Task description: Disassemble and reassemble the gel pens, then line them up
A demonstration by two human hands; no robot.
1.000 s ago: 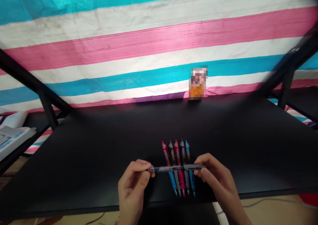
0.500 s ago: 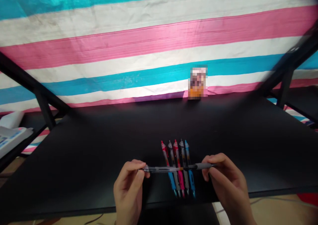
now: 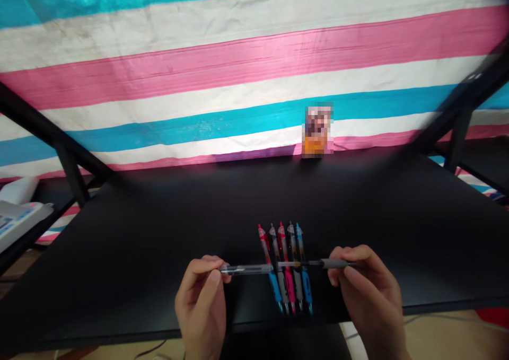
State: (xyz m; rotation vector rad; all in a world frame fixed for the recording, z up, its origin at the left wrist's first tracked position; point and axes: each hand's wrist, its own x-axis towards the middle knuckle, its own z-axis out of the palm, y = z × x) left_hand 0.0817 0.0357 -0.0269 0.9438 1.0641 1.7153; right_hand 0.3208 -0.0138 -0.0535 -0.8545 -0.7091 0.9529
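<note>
Evidently the pen is in two parts, held in the air over the near side of the tabletop. Its clear barrel (image 3: 248, 269) is pinched at the outer end by the left hand (image 3: 202, 296), thumb against fingertips; the right hand (image 3: 371, 293) likewise grasps the grey grip section (image 3: 334, 263), whose thin refill (image 3: 290, 264) points back at the barrel. Held by their far ends and nearly in line, the parts leave the refill bare and their inner ends facing, seemingly just apart, though the blur makes that gap hard to judge.

Beneath lie five pens (image 3: 290, 286), side by side with clickers away from the person and tips toward the near edge, an order that probably keeps each easy to pick out. The black tabletop (image 3: 167, 217) is smooth and dull. At its back stands a pixelated object (image 3: 317, 131), before a wrinkled striped sheet (image 3: 238, 84); dark frame bars (image 3: 34, 119) slope at both sides.
</note>
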